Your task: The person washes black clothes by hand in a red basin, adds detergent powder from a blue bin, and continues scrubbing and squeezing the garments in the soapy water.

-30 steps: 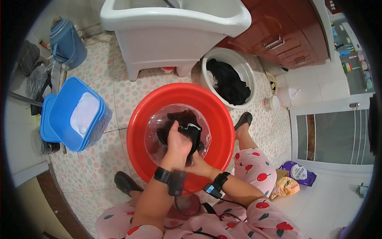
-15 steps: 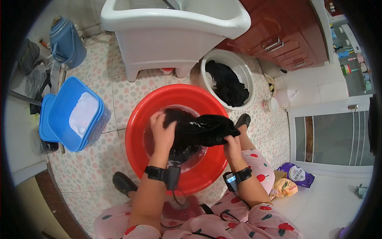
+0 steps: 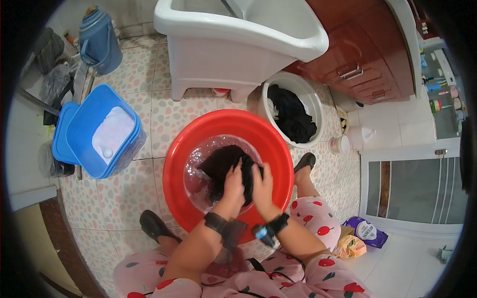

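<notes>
I have the black cloth (image 3: 221,166) bunched between my left hand (image 3: 233,185) and my right hand (image 3: 263,186), the fingers of each closed on it from opposite sides; whether the fingertips meet underneath I cannot tell; its loose part spreads ahead and to the left, so my left hand is nearer that end; bunched as it is, its long axis seems to slant from far left toward my palms; it lies over the water (image 3: 194,186) in the red basin (image 3: 174,169), which stands on speckled tiles (image 3: 124,203) between my feet; the white tub (image 3: 309,97) is ahead and right, near the basin; the blue box (image 3: 82,131) sits apart, to the left; the sink (image 3: 208,59) stands straight ahead.
</notes>
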`<state>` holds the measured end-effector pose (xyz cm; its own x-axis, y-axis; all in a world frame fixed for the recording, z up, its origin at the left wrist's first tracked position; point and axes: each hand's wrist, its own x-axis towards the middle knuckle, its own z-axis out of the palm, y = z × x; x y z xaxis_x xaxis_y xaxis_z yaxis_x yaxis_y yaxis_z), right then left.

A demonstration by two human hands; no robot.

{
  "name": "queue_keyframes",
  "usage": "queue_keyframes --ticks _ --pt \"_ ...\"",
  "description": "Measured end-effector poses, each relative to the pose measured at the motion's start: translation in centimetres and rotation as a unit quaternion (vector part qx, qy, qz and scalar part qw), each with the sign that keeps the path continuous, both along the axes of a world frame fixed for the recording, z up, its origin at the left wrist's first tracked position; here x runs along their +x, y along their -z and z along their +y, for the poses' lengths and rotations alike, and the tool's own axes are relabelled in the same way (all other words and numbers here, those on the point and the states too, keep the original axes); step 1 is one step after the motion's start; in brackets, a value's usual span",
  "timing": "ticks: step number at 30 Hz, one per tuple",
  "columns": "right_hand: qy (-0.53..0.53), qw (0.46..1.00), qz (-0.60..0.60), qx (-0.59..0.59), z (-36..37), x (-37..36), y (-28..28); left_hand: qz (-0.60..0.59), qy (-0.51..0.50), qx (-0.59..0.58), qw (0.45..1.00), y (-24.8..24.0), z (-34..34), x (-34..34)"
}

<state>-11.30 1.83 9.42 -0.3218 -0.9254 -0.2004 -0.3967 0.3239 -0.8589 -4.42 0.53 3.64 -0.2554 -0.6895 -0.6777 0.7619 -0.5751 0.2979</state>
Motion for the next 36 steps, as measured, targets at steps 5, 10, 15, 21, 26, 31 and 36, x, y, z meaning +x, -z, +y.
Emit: queue_keyframes --ticks 5,10,15,21,26,31,36 --pt "-0.049 0.993 0.056 -0.088 -0.7 -1.1 3.0 -0.134 -0.018 0.085 0.987 -0.8 0.2 -0.9" --pt "-0.076 0.995 0.048 -0.033 1.5 -1.3 2.4 -0.107 0.041 0.089 0.989 0.6 1.1 -0.9" --pt "-0.053 0.998 -0.022 -0.01 -0.9 -8.5 0.0 0.123 0.136 0.008 0.983 -4.9 1.9 -3.0" --pt "0.053 0.93 -0.33 0.151 2.3 -11.8 -12.1 0.33 0.22 0.013 0.918 -13.0 0.9 -0.2" --pt "0.033 0.916 -0.382 0.115 2.1 -12.4 -14.7 0.378 0.158 0.005 0.912 -15.6 0.6 2.2" --pt "-0.065 0.989 -0.049 0.124 0.1 -13.8 -4.9 0.015 0.064 -0.033 0.997 -6.6 -0.2 2.5" --pt "-0.125 0.973 -0.123 0.152 -0.4 -11.7 6.2 -0.331 0.062 0.02 0.941 7.1 1.2 5.4"
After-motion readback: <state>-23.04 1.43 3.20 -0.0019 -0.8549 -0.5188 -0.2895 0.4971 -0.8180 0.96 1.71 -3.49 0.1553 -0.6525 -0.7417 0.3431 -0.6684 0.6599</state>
